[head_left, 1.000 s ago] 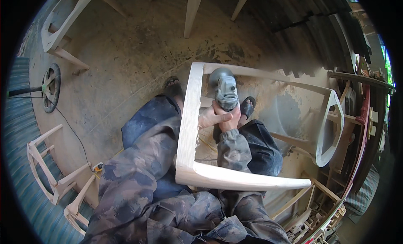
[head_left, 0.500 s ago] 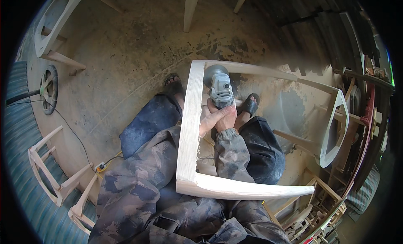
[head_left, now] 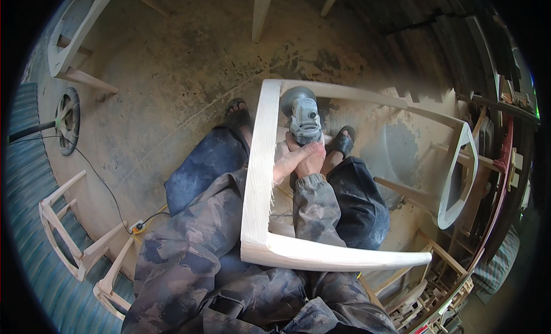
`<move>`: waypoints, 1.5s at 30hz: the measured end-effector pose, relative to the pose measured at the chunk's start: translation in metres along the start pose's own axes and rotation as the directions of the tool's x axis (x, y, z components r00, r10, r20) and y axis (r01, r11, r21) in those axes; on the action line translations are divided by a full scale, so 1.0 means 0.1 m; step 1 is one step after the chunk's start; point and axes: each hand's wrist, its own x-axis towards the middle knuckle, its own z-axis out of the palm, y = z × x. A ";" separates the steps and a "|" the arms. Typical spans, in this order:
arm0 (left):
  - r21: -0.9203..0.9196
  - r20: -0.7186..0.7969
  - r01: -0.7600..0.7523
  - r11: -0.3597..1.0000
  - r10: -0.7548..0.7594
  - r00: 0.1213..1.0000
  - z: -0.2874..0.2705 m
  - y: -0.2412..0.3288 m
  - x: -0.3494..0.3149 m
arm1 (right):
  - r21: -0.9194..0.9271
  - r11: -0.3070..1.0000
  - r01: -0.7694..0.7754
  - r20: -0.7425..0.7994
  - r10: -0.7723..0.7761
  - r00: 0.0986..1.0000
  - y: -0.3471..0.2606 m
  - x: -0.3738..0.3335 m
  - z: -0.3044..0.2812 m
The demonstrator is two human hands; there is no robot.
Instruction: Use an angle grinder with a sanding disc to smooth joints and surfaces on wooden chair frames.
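Both my hands are closed round the grey body of an angle grinder (head_left: 306,118). My left hand (head_left: 287,160) reaches in past the left bar of a pale wooden chair frame (head_left: 259,161) and overlaps my right hand (head_left: 311,157). The right forearm comes up through the inside of the frame. At the tool's far end, the round disc (head_left: 297,98) lies against or very near the frame's far rail, close to the far left corner. The exact contact is hidden. The near rail of the frame crosses in front of my lap.
More wooden chair frames stand at the left (head_left: 66,236) and far left. A wheel (head_left: 68,121) and a cable with a plug connector (head_left: 136,226) lie on the left side. Wooden parts (head_left: 422,299) are piled at the lower right. Dust hangs at the right.
The grinder and my hands have shifted very slightly to the right along the far rail. The wooden frame sits a few pixels higher in the picture. My grip is the same.
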 end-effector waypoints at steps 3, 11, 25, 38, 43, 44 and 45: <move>-0.005 0.062 0.145 0.989 -0.145 0.988 -0.06 0.37 -0.17 | 0.037 0.999 -0.027 0.002 0.026 1.000 -0.12 0.00 0.02; 0.034 0.214 -0.086 0.996 0.076 0.974 0.02 0.20 0.03 | 0.085 0.994 0.061 -0.172 -0.046 0.984 -0.09 0.06 -0.21; 0.131 0.371 0.140 0.981 -0.179 0.911 -0.19 0.46 -0.10 | 0.155 0.985 0.072 -0.092 -0.058 0.994 -0.25 0.03 -0.29; 0.029 0.364 0.394 0.918 -0.377 0.852 -0.90 0.63 0.00 | 0.395 0.918 -0.039 -0.215 0.133 0.967 -0.33 0.10 -0.53; 0.043 0.332 0.346 0.937 -0.340 0.880 -0.85 0.60 -0.07 | 0.427 0.904 -0.003 -0.220 0.106 0.970 -0.20 0.10 -0.49; 0.032 0.357 0.350 0.936 -0.338 0.871 -0.78 0.55 -0.10 | 0.400 0.917 -0.007 -0.230 0.107 0.967 -0.15 0.09 -0.52; 0.020 0.382 0.354 0.935 -0.334 0.861 -0.70 0.50 -0.12 | 0.371 0.928 -0.010 -0.242 0.107 0.964 -0.11 0.08 -0.56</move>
